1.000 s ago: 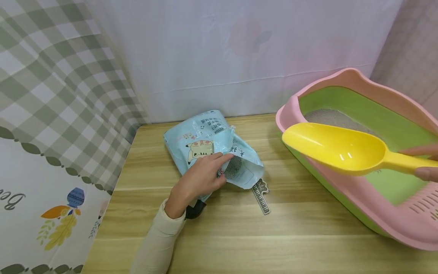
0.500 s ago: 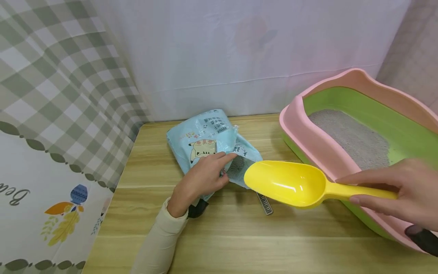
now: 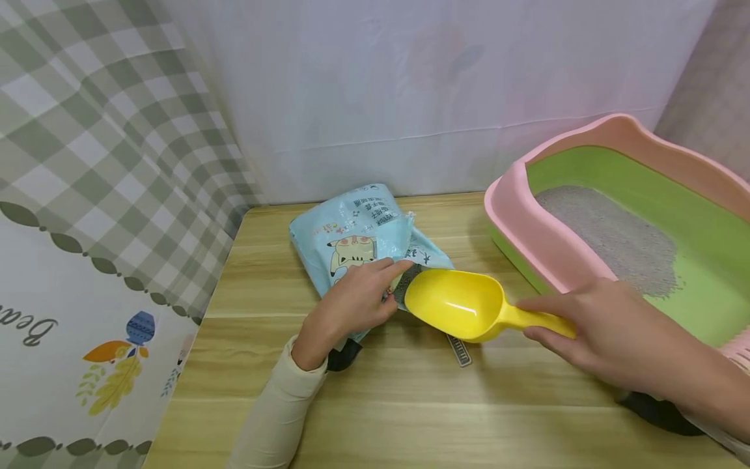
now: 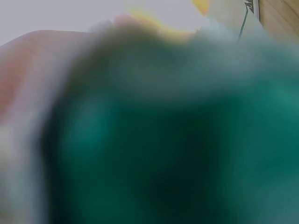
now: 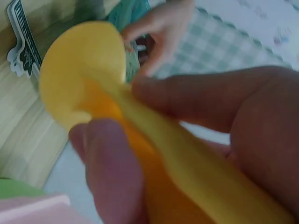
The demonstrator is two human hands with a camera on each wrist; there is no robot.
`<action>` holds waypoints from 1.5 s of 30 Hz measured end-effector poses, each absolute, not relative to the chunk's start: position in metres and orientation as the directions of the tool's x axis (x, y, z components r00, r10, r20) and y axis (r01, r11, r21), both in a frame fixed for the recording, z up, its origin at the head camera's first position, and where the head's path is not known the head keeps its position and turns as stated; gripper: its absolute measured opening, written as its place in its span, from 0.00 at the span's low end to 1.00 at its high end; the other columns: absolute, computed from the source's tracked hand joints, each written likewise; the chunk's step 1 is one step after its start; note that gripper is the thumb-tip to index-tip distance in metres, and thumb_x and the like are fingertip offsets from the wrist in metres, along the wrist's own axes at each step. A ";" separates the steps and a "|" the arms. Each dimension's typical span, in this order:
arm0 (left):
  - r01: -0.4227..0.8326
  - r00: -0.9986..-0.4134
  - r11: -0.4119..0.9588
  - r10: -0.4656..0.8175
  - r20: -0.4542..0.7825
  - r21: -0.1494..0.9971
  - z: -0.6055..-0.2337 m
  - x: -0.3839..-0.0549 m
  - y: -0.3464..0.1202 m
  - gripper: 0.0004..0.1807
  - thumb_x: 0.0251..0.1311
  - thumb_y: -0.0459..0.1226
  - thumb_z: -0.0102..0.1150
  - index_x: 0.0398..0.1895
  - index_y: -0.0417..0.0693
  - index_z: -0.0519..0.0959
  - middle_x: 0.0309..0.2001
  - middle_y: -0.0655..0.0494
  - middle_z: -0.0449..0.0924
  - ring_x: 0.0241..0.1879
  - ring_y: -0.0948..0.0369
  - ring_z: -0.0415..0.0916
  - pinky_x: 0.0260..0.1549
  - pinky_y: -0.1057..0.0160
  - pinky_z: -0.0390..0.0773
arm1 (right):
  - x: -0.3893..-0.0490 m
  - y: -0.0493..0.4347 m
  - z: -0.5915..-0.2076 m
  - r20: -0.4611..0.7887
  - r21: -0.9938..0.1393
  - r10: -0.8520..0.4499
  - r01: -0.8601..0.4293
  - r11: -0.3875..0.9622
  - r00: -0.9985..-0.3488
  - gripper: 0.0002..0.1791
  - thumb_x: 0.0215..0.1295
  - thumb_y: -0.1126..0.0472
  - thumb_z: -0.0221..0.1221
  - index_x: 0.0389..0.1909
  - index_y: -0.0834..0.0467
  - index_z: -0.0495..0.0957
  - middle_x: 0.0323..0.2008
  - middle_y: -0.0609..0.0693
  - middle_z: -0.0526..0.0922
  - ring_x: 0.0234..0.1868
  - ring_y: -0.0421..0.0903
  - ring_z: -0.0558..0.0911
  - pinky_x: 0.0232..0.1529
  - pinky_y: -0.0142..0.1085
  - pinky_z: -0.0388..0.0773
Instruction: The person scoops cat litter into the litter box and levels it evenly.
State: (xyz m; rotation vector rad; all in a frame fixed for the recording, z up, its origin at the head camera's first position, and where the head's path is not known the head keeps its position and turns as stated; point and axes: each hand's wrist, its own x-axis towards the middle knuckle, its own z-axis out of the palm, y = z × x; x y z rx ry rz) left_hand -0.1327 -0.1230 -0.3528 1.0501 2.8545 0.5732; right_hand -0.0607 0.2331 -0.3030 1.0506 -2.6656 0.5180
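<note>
A light blue cat litter bag (image 3: 328,228) lies on the wooden table, its mouth facing right with grey litter (image 3: 404,281) inside. My left hand (image 3: 354,299) pinches the upper edge of that mouth. In my right hand (image 3: 609,326) is a yellow scoop (image 3: 457,303), gripped by its handle. The scoop's bowl looks bare, and its tip is at the bag's opening. From the right wrist view, thumb and fingers close round the scoop's handle (image 5: 187,158). A blurred green shape fills most of the left wrist view.
On the right stands a pink and green litter box (image 3: 551,241) with grey litter (image 3: 615,234) spread in it. A small comb-like metal piece (image 3: 459,350) lies partly under the scoop. White cloth (image 3: 381,98) hangs behind, checked cloth (image 3: 117,117) at left.
My right hand has brought the scoop leftward from above the litter box to the bag's mouth. The left hand keeps its hold on the bag.
</note>
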 end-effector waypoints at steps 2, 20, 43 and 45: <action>0.617 -0.769 0.704 0.635 0.078 0.353 -0.352 -0.132 -0.122 0.34 0.62 0.26 0.64 0.75 0.44 0.79 0.38 0.59 0.78 0.26 0.63 0.69 0.29 0.61 0.74 | -0.063 0.225 -0.304 0.336 -0.233 -0.633 -0.713 0.662 -0.698 0.25 0.79 0.35 0.62 0.46 0.51 0.93 0.24 0.30 0.81 0.21 0.25 0.63 0.22 0.31 0.67; 0.606 -0.772 0.713 0.634 0.045 0.354 -0.354 -0.133 -0.120 0.34 0.64 0.27 0.64 0.76 0.45 0.78 0.46 0.53 0.83 0.29 0.60 0.72 0.31 0.62 0.77 | -0.074 0.171 -0.292 0.112 -0.119 -0.646 -0.656 0.746 -0.755 0.23 0.68 0.59 0.71 0.20 0.47 0.67 0.16 0.39 0.60 0.17 0.42 0.60 0.21 0.38 0.61; 0.599 -0.779 0.714 0.625 0.055 0.363 -0.350 -0.133 -0.123 0.34 0.65 0.27 0.67 0.77 0.43 0.76 0.49 0.51 0.85 0.30 0.59 0.72 0.33 0.61 0.77 | -0.083 0.132 -0.323 0.189 -0.100 -0.597 -0.620 0.778 -0.780 0.18 0.69 0.60 0.72 0.24 0.55 0.73 0.17 0.46 0.66 0.16 0.47 0.68 0.16 0.41 0.68; 0.604 -0.774 0.704 0.629 0.066 0.372 -0.349 -0.132 -0.123 0.35 0.65 0.27 0.67 0.77 0.41 0.76 0.48 0.51 0.85 0.29 0.59 0.71 0.32 0.62 0.77 | -0.086 0.130 -0.330 0.208 -0.103 -0.587 -0.614 0.782 -0.782 0.17 0.69 0.60 0.71 0.24 0.56 0.74 0.16 0.47 0.65 0.16 0.47 0.68 0.16 0.41 0.69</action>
